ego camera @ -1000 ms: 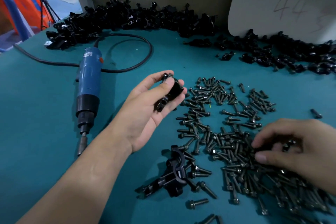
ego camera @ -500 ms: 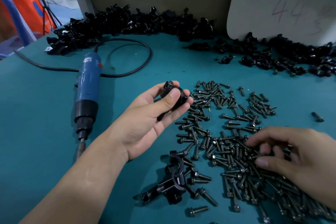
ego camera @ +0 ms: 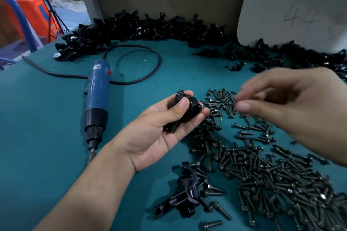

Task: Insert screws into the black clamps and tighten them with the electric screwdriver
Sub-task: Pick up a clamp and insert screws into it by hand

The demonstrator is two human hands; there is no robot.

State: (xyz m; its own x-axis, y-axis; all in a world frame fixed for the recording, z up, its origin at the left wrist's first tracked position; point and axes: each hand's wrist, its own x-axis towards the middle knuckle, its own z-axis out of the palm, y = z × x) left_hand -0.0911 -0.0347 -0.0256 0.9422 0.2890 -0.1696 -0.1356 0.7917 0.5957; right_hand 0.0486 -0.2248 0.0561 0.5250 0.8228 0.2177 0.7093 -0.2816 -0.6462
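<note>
A: Left hand [ego camera: 161, 129] palm up, thumb and fingers clamped round a black clamp [ego camera: 185, 110], held above the teal table [ego camera: 47, 137] just left of the screw pile [ego camera: 262, 165].

B: And the right hand [ego camera: 293, 107]?

A: Raised off the pile, to the right of the clamp and near it, at about the same height. Thumb and forefinger pinched together, tips pointing left at the clamp. Blurred; something thin perhaps between them, probably a screw, but impossible to say for sure.

B: So which way from pinch to clamp?

A: Leftward and slightly toward the body. Open bore of the clamp's lug [ego camera: 198, 106] turned up and to the right, facing the pinch. One screw already seated at the clamp's far end [ego camera: 180, 92], by the look of it.

B: Long axis of the screw, if there?

A: Can't read it through the blur. Would need lining up with that lug bore before going in.

B: Electric screwdriver [ego camera: 97, 103]?

A: Flat on the table well to the left, bit toward the body, cord [ego camera: 150, 73] looped behind. Nearer the left hand, but that one's busy. More clamps heaped along the back [ego camera: 150, 28]; a small cluster of clamps [ego camera: 185, 193] lying near the wrist.
</note>
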